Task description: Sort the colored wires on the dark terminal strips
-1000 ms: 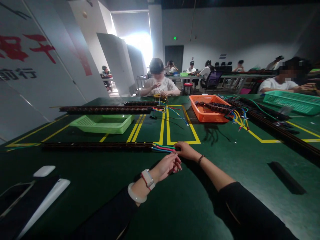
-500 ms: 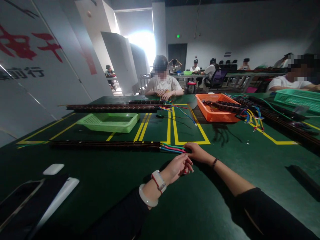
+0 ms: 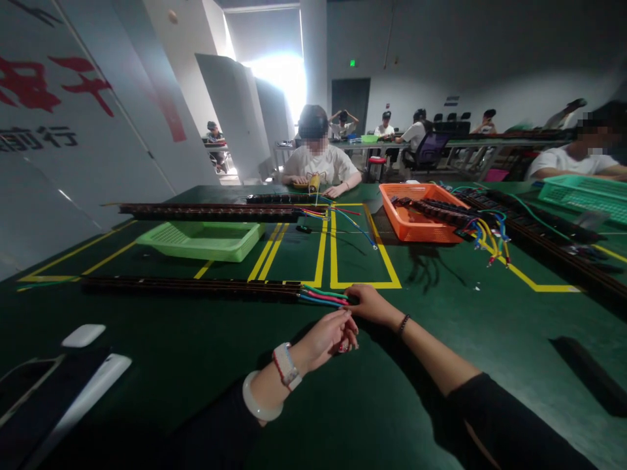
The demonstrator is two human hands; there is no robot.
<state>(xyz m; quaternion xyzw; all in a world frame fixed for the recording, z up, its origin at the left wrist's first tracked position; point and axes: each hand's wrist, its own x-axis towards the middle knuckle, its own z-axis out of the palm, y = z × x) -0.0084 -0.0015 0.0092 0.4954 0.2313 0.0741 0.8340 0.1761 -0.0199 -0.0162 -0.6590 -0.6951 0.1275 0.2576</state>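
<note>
A long dark cable chain [image 3: 196, 287] lies across the table before me. Green, pink and blue wires [image 3: 323, 297] come out of its right end. My right hand [image 3: 369, 305], with a beaded bracelet, is closed around the ends of these wires, and its fingers hide the tips. Just below and to the left, my left hand [image 3: 328, 343] has its fingers curled in, its upper edge close to the wire ends. Whatever may be inside those fingers is hidden. A watch [image 3: 287, 367] and a white bangle [image 3: 262, 395] are on the left wrist.
A green basket [image 3: 206, 251] stands behind the chain, with another cable chain [image 3: 210, 212] across it. An orange basket [image 3: 426, 232] holds a wired chain. Phone-like items [image 3: 88, 405] and a white case [image 3: 84, 335] lie left, a dark strip [image 3: 590, 375] right. A person [image 3: 318, 153] sits opposite.
My view has turned slightly, so the table things appear a little further left. Both hands keep their places at the wire ends. The person opposite now has a yellow roll-like object raised.
</note>
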